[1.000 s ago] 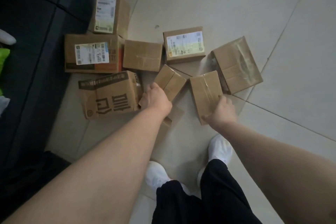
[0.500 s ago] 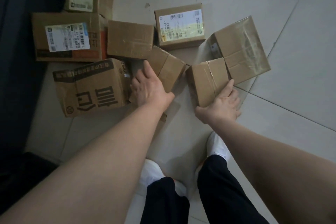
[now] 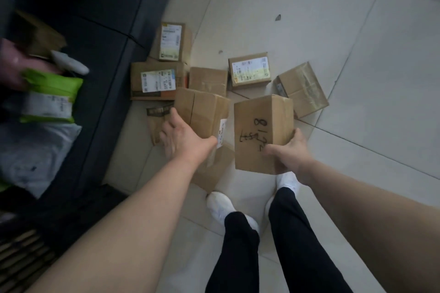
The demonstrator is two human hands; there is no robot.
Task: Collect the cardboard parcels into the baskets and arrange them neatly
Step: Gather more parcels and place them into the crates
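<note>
My left hand grips a taped brown parcel with a small white label on its side, lifted off the floor. My right hand holds a second parcel by its near edge; black marker writing shows on its top face. Several more cardboard parcels lie on the tiles beyond: two with white labels at the left, a plain one, a labelled one and a taped one at the right. A printed box is partly hidden behind my left hand. No basket is clearly visible.
A dark raised surface runs along the left, bearing green and white mailer bags. Another person's hand with a white scanner is at the far left. My white shoes stand on pale floor tiles.
Both hands have closed on their parcels and lifted them off the floor toward me. The camera has risen and swung left, bringing the dark surface with mailer bags into view.
</note>
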